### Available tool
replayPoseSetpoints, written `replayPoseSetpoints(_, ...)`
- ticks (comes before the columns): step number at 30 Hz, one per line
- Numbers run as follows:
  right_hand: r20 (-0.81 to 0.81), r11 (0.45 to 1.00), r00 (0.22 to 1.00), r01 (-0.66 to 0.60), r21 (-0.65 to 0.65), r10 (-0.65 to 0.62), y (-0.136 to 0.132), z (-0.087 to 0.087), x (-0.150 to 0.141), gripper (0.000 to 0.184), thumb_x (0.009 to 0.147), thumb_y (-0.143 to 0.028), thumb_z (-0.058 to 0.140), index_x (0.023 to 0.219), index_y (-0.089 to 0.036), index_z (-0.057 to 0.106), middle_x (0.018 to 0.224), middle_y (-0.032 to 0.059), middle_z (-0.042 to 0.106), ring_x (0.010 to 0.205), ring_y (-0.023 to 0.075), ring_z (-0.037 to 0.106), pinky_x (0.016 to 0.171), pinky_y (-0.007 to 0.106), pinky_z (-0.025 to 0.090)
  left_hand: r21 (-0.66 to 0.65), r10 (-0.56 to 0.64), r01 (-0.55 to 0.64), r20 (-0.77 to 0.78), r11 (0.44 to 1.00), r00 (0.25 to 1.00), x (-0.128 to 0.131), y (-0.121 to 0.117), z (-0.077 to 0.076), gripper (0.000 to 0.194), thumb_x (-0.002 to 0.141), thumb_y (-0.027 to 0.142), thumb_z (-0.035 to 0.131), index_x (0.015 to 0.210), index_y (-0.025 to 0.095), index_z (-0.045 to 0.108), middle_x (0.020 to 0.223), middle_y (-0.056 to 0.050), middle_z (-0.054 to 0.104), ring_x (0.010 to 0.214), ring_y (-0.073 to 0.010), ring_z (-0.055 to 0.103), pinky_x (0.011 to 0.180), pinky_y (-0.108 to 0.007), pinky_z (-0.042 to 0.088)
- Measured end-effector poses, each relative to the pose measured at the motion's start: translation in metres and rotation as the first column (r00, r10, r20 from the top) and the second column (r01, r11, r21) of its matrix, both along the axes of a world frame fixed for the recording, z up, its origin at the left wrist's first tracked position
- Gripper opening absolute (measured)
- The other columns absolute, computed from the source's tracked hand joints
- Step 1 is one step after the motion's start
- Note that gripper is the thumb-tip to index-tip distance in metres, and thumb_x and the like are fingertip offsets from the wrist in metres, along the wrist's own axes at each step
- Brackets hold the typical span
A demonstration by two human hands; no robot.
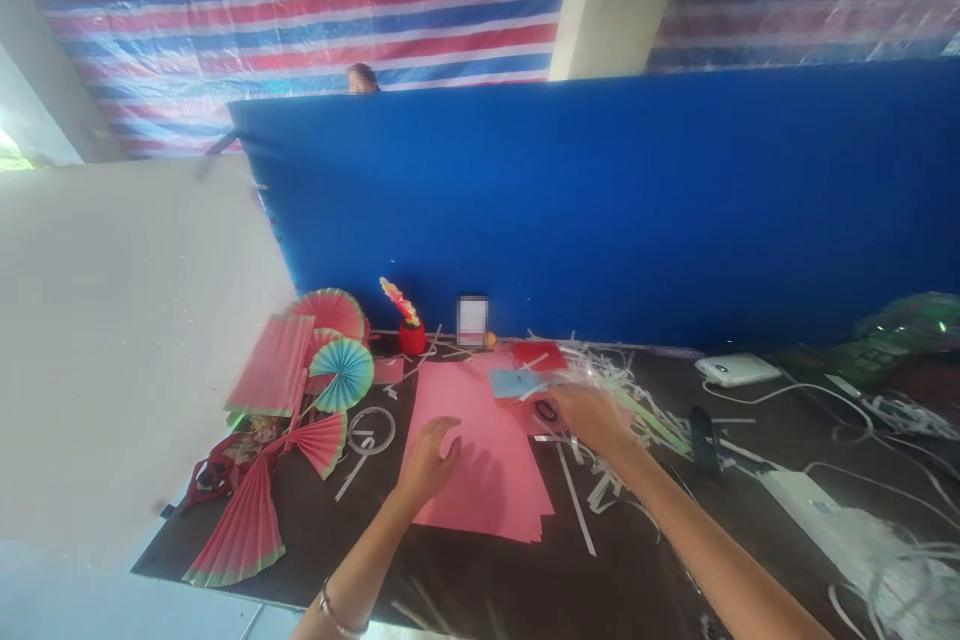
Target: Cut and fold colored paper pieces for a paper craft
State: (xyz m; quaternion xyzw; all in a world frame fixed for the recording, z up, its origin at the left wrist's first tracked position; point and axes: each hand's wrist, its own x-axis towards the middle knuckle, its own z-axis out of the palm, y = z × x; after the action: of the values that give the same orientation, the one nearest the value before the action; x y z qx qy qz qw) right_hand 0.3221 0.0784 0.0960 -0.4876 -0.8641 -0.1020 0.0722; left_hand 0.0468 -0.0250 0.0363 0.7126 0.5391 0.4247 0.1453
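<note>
A stack of pink paper sheets (480, 480) lies on the dark table, its lower corners slightly fanned. Over its left side is my left hand (431, 460), fingers curved, thumb apart, holding nothing. My right hand (589, 412) reaches to the right edge of a light blue piece of paper (516, 383); its fingertips are blurred, and whether they grip the paper cannot be made out. Just below those fingers shows a dark looped handle (547, 410), perhaps of scissors. Behind the blue piece lies a red piece of paper (541, 355).
Pleated paper fans (247, 530) and a roll of clear tape (371, 432) lie left. A red pot (412, 337) stands at the back. Paper strips (622, 385), a white device (737, 370) and cables lie right. A blue partition (600, 210) rises behind; a person's head shows above it.
</note>
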Motion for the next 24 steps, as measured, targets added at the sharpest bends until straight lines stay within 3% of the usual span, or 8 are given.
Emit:
replayPoseSetpoints(3,0.07,0.996,0.994,-0.081,0.022,0.079,-0.011,-0.014,-0.012,0.033,0.081,-0.017,0.045,0.112,-0.014,0.054,0.083,0.0076,0.067,0.076,0.0199,0.061,0.066,0.028,0.041,-0.022,-0.015,0.015,-0.028,1.0,0.999,0.031,0.017,0.019,0.037,0.08,0.029,0.05,0.116,0.018,0.05,0.113,-0.009,0.058,0.106,-0.0222,0.052,0.092,-0.04,0.043)
replayPoseSetpoints(6,0.141,0.991,0.983,-0.126,0.05,0.118,-0.022,-0.024,-0.017,0.032,0.077,-0.006,0.045,0.105,-0.015,0.057,0.083,0.0073,0.066,0.078,0.02,0.06,0.067,0.029,0.04,-0.025,-0.084,0.082,-0.074,0.996,0.994,0.054,0.035,0.025,0.034,0.08,0.029,0.05,0.113,0.021,0.052,0.112,-0.008,0.058,0.104,-0.0212,0.052,0.087,-0.036,0.045)
replayPoseSetpoints(10,0.142,0.994,0.986,-0.101,0.049,0.093,-0.03,-0.029,-0.016,0.026,0.077,-0.005,0.044,0.093,-0.016,0.06,0.077,0.007,0.065,0.075,0.0196,0.059,0.065,0.029,0.039,-0.125,-0.107,0.086,-0.174,0.988,0.979,0.064,0.051,0.016,0.021,0.083,0.023,0.044,0.095,0.021,0.061,0.093,-0.006,0.064,0.091,-0.0176,0.056,0.079,-0.03,0.045)
replayPoseSetpoints(14,0.129,0.998,0.989,-0.066,0.003,0.065,-0.033,-0.031,-0.013,0.027,0.079,-0.008,0.042,0.096,-0.016,0.061,0.079,0.007,0.065,0.075,0.0187,0.059,0.064,0.028,0.038,-0.176,-0.129,0.093,-0.21,0.98,0.969,0.063,0.056,0.006,0.02,0.082,0.029,0.046,0.078,0.019,0.063,0.075,-0.004,0.063,0.076,-0.0153,0.057,0.069,-0.024,0.043)
replayPoseSetpoints(19,0.088,0.999,0.995,-0.036,0.011,0.035,-0.035,-0.034,-0.012,0.033,0.081,-0.01,0.04,0.108,-0.016,0.057,0.085,0.0078,0.066,0.08,0.0184,0.059,0.066,0.027,0.037,-0.182,-0.157,0.11,-0.271,0.977,0.95,0.066,0.058,0.0,0.022,0.083,0.033,0.045,0.075,0.019,0.06,0.074,-0.003,0.062,0.072,-0.0135,0.056,0.063,-0.021,0.038)
replayPoseSetpoints(24,0.025,0.998,0.997,-0.067,0.014,0.067,-0.038,-0.037,-0.01,0.027,0.081,-0.016,0.04,0.101,-0.017,0.06,0.081,0.0062,0.065,0.074,0.0169,0.058,0.063,0.026,0.036,-0.216,-0.134,0.067,-0.313,0.974,0.94,0.064,0.066,-0.003,0.03,0.087,0.024,0.034,0.071,0.018,0.059,0.07,-0.004,0.061,0.066,-0.0136,0.056,0.061,-0.022,0.036)
